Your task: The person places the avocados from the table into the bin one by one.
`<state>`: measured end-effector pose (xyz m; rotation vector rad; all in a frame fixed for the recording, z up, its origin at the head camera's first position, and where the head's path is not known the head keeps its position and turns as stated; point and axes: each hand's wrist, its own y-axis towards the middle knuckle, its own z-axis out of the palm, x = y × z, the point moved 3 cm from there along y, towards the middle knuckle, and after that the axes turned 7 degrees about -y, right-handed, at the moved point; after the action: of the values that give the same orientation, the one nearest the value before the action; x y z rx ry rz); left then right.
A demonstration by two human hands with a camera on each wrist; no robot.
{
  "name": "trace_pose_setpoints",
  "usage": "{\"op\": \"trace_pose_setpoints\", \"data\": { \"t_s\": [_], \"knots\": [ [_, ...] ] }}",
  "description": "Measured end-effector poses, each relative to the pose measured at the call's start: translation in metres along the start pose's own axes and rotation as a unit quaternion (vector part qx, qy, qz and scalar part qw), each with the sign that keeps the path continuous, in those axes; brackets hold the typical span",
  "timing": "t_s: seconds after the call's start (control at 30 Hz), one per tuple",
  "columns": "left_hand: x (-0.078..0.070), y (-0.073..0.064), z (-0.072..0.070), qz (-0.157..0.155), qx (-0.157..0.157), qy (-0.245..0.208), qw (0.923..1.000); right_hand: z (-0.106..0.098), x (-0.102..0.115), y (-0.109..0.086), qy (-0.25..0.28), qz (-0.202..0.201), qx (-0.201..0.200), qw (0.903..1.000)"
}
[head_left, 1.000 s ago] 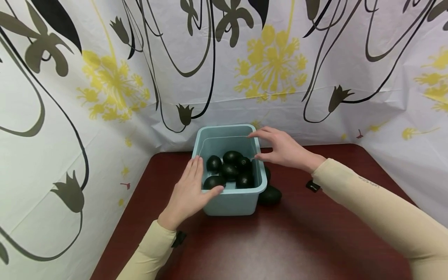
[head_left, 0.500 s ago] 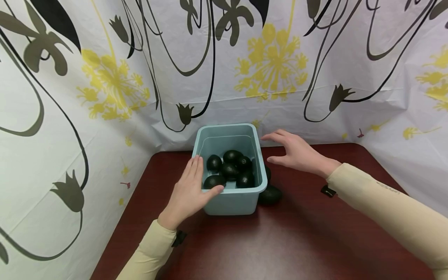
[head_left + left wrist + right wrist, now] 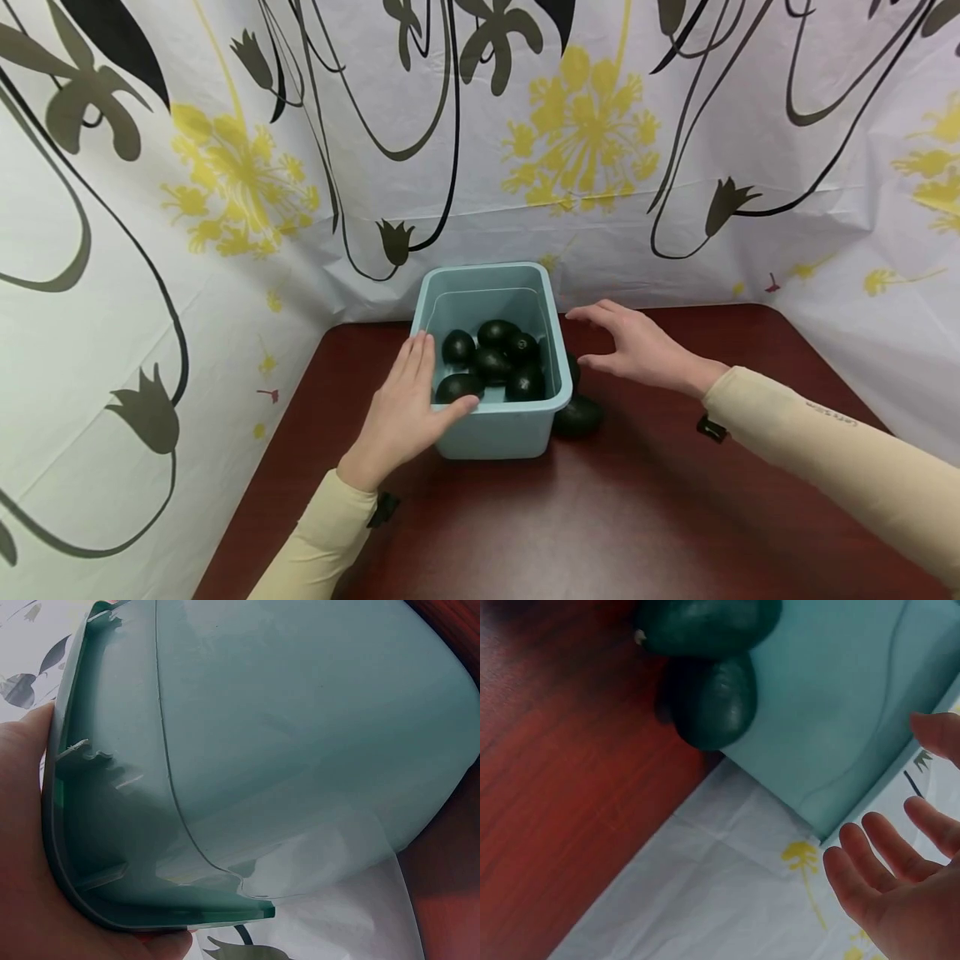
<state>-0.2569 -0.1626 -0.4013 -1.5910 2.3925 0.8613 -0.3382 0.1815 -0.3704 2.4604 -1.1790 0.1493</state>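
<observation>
A pale blue plastic bin (image 3: pixel 495 435) stands at the back of the table with several dark green avocados (image 3: pixel 492 367) inside. My left hand (image 3: pixel 401 408) rests on its near left corner, straight fingers along the left rim and thumb over the front rim. Outside the bin's right wall lie two more avocados: the nearer one (image 3: pixel 579 417) and one behind it (image 3: pixel 573 372), partly hidden by the bin. In the right wrist view both touch or nearly touch the wall. My right hand (image 3: pixel 637 348) hovers just right of the bin, fingers loosely bent, holding nothing.
The dark red wooden table (image 3: pixel 585 525) extends in front and to the right of the bin. A white curtain (image 3: pixel 480 192) with flower prints hangs close behind the bin and along both sides.
My right hand has drawn back from over the bin's right rim to the right, then come lower beside the bin. The left hand and the avocados stay as they were.
</observation>
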Motion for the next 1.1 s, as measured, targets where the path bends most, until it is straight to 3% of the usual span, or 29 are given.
{"op": "trace_pose_setpoints", "data": {
  "t_s": [1.1],
  "knots": [
    [0.001, 0.000, 0.000, 0.003, -0.001, 0.001, 1.0000, 0.052, -0.012, -0.027, 0.049, 0.020, 0.067, 0.9963]
  ]
}}
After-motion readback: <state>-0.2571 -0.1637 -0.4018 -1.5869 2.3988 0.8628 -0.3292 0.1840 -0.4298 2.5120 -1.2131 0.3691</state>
